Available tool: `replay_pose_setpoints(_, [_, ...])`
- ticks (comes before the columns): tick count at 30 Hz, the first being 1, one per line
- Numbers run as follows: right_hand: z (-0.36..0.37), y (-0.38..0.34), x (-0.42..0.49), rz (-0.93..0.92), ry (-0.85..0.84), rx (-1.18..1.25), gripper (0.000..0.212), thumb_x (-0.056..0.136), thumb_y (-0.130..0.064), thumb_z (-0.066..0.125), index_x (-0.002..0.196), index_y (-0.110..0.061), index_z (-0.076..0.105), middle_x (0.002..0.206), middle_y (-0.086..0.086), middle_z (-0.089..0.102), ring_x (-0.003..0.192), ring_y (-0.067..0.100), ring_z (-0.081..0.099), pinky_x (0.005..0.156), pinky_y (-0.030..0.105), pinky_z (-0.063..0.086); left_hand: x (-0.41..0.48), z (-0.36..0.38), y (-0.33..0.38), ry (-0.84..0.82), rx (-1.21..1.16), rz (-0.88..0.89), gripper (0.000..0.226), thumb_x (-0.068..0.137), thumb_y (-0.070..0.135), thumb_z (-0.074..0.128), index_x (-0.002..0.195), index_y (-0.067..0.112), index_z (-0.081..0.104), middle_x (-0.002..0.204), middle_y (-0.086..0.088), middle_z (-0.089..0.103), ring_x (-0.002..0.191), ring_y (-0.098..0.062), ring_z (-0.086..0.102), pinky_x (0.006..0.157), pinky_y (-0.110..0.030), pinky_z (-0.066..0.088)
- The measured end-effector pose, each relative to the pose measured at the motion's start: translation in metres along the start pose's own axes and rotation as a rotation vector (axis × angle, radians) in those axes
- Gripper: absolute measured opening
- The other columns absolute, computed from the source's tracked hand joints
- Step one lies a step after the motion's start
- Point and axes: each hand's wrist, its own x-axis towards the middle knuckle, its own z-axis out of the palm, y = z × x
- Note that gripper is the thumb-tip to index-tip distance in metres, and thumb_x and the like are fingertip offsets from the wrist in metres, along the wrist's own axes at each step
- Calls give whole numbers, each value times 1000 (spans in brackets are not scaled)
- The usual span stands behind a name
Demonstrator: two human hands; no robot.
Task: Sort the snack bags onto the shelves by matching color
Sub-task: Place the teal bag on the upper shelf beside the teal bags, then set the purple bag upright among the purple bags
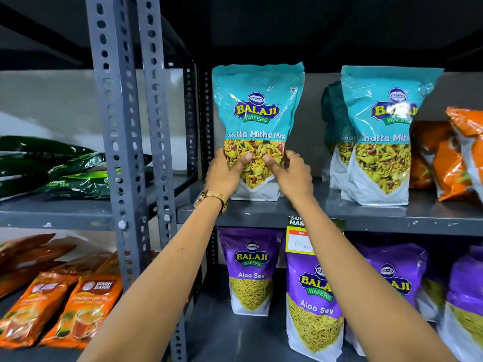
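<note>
A teal Khatta Mitha Mix bag (257,111) stands upright at the left end of the upper grey shelf (326,212). My left hand (224,176) grips its lower left side and my right hand (291,173) grips its lower right side, thumbs pressed on the clear window. Two more teal bags (381,137) stand to the right on the same shelf, with orange bags (449,158) beyond them. On the shelf below stand several purple Aloo Sev bags (252,270).
Perforated grey uprights (117,142) divide this rack from the left rack. The left rack holds dark green tea packs (65,171) above and orange tea packs (60,309) below. A price tag (299,240) hangs from the upper shelf's front edge.
</note>
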Motion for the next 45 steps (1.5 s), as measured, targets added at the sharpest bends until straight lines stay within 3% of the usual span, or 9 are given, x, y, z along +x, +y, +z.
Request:
replay_pose_setpoints(4, [-8, 2, -7, -25, -47, -38, 56, 83, -54, 61, 120, -12, 59, 121, 11, 69, 116, 31, 61, 93, 43, 51, -13, 2, 0, 19, 79, -5, 73, 84, 52, 64, 137, 13, 34, 138, -13, 53, 128, -34, 51, 108, -48, 42])
replay_pose_setpoints(10, [-15, 18, -80, -261, 194, 13, 53, 91, -45, 56, 134, -14, 52, 136, 6, 59, 128, 22, 51, 103, 20, 35, -76, 10, -3, 306, 243, 322, 80, 85, 46, 64, 147, 12, 28, 147, -12, 40, 135, -26, 37, 107, -26, 31])
replay_pose_setpoints(12, [-16, 31, -111, -310, 310, 22, 45, 93, -40, 55, 128, -13, 58, 129, 5, 63, 123, 21, 54, 106, 25, 39, -98, 15, -11, 382, 174, 418, 70, 86, 35, 66, 144, 8, 35, 144, -13, 45, 135, -24, 40, 110, -12, 22])
replay_pose_setpoints(18, [-16, 98, -189, -249, 619, -74, 37, 93, -33, 57, 121, -8, 58, 115, 14, 64, 111, 26, 51, 103, 44, 41, -168, 53, -76, 325, 64, 526, 55, 85, 16, 67, 134, 5, 45, 134, -6, 50, 129, -22, 46, 112, -24, 31])
replay_pose_setpoints(22, [-14, 157, -221, 95, 562, 51, 51, 91, -42, 57, 127, -6, 51, 125, 15, 57, 118, 34, 53, 100, 59, 42, -206, 86, -132, 92, 34, 364, 50, 88, 21, 62, 133, 7, 46, 132, 7, 44, 128, -1, 39, 111, -17, 27])
replay_pose_setpoints(28, [-15, 241, -247, 582, 170, 88, 70, 82, -31, 69, 135, 8, 46, 139, 31, 50, 133, 42, 46, 113, 52, 33, -229, 140, -182, -375, -80, -301, 70, 90, 22, 65, 147, 5, 28, 155, -14, 31, 146, -26, 30, 122, -45, 26])
replay_pose_setpoints(31, [-13, 250, -248, 625, 88, 219, 48, 86, -19, 68, 128, -2, 55, 129, 22, 63, 122, 36, 58, 107, 55, 43, -223, 156, -187, -522, -111, -449, 82, 88, 34, 67, 151, 16, 19, 156, 2, 29, 143, -14, 28, 118, -35, 25])
replay_pose_setpoints(38, [-6, 251, -250, 634, 138, 284, 36, 85, -9, 69, 120, -13, 58, 115, 11, 65, 114, 38, 63, 99, 51, 51, -226, 161, -190, -470, -205, -497, 65, 80, 33, 76, 134, 19, 43, 134, -1, 58, 124, -19, 55, 109, -40, 44])
replay_pose_setpoints(45, [20, 238, -260, 608, -4, 340, 40, 84, -11, 71, 121, -15, 58, 114, 8, 67, 103, 29, 68, 75, 20, 55, -251, 130, -194, -131, -176, -500, 79, 65, 54, 71, 130, 14, 50, 126, -6, 60, 124, -26, 53, 108, -50, 43])
